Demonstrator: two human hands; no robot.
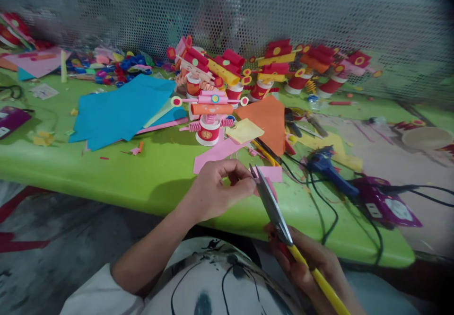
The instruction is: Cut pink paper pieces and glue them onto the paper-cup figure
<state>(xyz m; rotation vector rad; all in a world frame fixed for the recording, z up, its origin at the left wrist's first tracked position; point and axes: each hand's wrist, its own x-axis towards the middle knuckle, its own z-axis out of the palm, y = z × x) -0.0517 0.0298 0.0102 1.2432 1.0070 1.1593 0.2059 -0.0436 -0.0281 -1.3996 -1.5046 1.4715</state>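
My left hand (218, 189) is closed, thumb and index finger pinched on a small piece of pink paper (271, 189) that is partly hidden behind the blades. My right hand (307, 258) grips a pair of scissors (271, 206) with yellow handles. The blades point away from me, slightly parted, and their tips are beside my left fingertips. Just beyond lies a pink paper strip (273, 174) on the green table (142, 178). A paper figure (208, 131) with a red-and-white cup base and a pink-and-orange top stands upright past my left hand.
Several similar paper figures (262, 88) line the back, before a perforated metal panel (227, 7). Blue sheets (120, 109) lie left, an orange sheet (267, 116) centre. At right, a blue glue gun (331, 173) and its cables lie near a purple box (390, 206).
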